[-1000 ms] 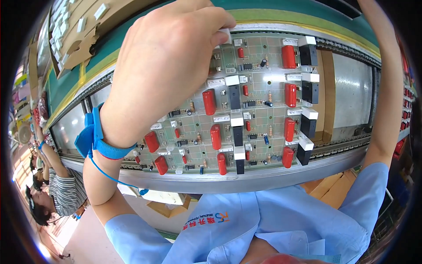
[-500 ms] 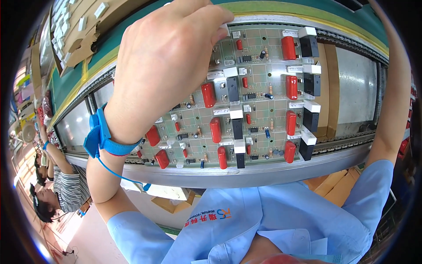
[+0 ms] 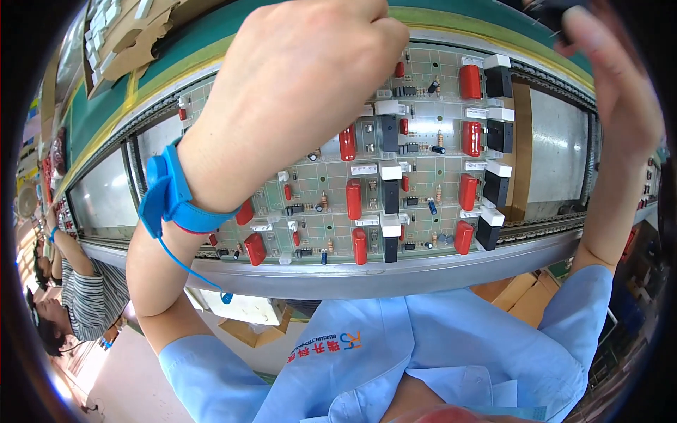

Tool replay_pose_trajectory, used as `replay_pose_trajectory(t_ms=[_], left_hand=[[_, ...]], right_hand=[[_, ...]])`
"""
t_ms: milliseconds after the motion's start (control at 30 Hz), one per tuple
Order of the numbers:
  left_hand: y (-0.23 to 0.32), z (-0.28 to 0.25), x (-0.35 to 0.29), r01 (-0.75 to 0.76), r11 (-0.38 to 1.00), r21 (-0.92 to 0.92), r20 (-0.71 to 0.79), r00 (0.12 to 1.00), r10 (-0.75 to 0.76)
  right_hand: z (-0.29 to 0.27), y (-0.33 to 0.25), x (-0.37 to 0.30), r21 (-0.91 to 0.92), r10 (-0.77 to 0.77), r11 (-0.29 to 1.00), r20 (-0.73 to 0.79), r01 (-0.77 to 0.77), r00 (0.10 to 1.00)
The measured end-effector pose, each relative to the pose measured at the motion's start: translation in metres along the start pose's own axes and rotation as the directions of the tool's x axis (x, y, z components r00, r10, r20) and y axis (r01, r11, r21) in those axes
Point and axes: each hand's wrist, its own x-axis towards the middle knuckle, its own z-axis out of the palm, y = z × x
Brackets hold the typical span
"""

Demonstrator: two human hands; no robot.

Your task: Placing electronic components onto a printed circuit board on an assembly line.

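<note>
My left hand (image 3: 317, 60), with a blue wrist strap (image 3: 169, 190), reaches over the far part of a panel of circuit boards (image 3: 416, 169). Its fingers are curled, and their tips are hidden behind the knuckles. At the top right my right hand (image 3: 613, 70) pinches a black box-shaped component (image 3: 553, 13) with thin metal pins, held off the boards. Rows of red capacitors (image 3: 353, 199), black blocks (image 3: 500, 136) and white blocks (image 3: 498, 168) stand on the boards. My left forearm covers part of the boards' left side.
The boards lie between metal conveyor rails (image 3: 352, 277). A cardboard strip (image 3: 520, 151) lies beside them on the right. Beyond the far rail, a cardboard box (image 3: 116, 53) holds several white parts on a green surface. Another person (image 3: 88, 289) in a striped top is at the left.
My right hand has come into view at the top right, holding the black component. My left hand has shifted a little to the right over the boards, its fingers now more hidden.
</note>
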Motion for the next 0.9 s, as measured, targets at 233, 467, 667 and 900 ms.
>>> replay_pose_trajectory(t_ms=[233, 467, 667, 900], left_hand=[[0.005, -0.024, -0.021, 0.508, 0.808, -0.297, -0.082, 0.83, -0.552], [-0.033, -0.008, -0.082, 0.25, 0.936, -0.248, -0.316, 0.893, -0.322], [-0.06, 0.01, -0.131, 0.113, 0.978, -0.174, -0.404, 0.898, -0.176], [-0.073, 0.022, -0.175, 0.304, 0.911, -0.279, -0.39, 0.831, -0.397]], right_hand=[[0.068, 0.0, -0.025, -0.118, 0.118, 0.989, 0.22, -0.094, 0.968], [0.083, -0.005, -0.024, -0.289, 0.115, 0.956, 0.195, -0.055, 0.974], [0.084, -0.006, -0.024, -0.344, 0.156, 0.936, 0.223, -0.072, 0.962], [0.083, -0.013, -0.017, -0.436, 0.142, 0.9, 0.28, -0.006, 0.95]])
